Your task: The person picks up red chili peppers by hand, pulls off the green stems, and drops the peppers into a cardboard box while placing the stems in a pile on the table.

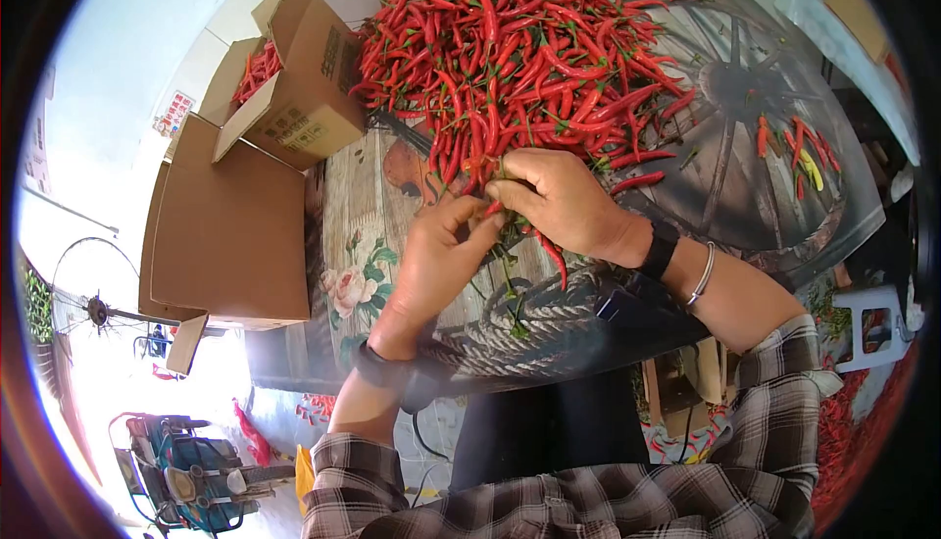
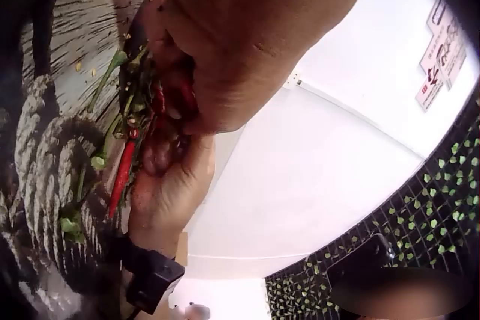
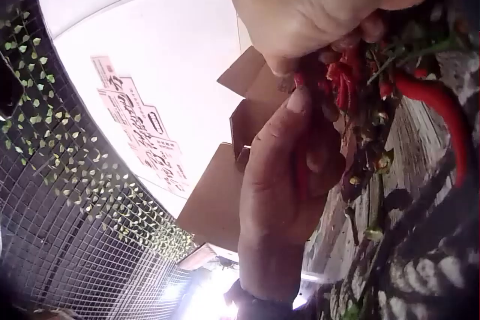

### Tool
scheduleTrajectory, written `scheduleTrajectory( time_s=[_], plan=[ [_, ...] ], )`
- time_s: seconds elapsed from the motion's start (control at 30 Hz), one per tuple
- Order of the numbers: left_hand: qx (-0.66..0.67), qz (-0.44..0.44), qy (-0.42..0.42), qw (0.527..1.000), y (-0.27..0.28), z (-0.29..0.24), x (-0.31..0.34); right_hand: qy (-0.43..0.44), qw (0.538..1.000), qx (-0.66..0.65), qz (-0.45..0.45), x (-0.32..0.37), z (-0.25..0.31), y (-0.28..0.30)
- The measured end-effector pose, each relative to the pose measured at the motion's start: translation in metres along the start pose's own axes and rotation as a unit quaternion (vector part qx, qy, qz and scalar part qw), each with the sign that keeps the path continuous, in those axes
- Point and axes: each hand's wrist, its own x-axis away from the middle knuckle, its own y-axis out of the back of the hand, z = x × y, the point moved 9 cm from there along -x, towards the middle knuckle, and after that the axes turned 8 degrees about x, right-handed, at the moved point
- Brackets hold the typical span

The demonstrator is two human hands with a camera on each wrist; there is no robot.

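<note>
My left hand (image 1: 436, 260) and right hand (image 1: 564, 204) meet over the front of the table, fingertips close together. A red chili pepper (image 1: 493, 208) shows between their thumbs and fingers. In the right wrist view, the left hand (image 3: 274, 166) has its fingers curled round red chili, its thumb tip by the right hand (image 3: 322, 12). The right fingers curl at the pepper's end and hide much of it. Green chili stems (image 1: 510, 289) and one red chili (image 1: 554, 260) lie just below the hands. A big heap of red chilies (image 1: 529, 59) lies beyond them.
An open cardboard box (image 1: 235, 220) stands left of the table, and another box (image 1: 304, 118) with chilies inside is behind it. A few loose chilies (image 1: 804, 147) lie on the printed tablecloth (image 1: 667, 186) at right. A plastic stool (image 1: 872, 328) stands beyond the table's right edge.
</note>
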Motion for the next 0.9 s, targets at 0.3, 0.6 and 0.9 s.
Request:
scheduleTrajectory(
  time_s=[0.3,0.6,0.9],
  plan=[
    [0.039,-0.018,-0.027,0.999,0.007,-0.001,0.002,-0.284,0.854,-0.424,0.099,0.013,-0.026,-0.029],
    [0.152,-0.105,0.071,0.980,0.074,0.031,-0.037,-0.256,0.836,-0.483,0.052,0.004,-0.043,-0.016],
    [-0.294,-0.120,-0.053,0.947,0.067,0.021,-0.060,-0.278,0.849,-0.445,0.065,0.009,-0.042,-0.018]
  ],
)
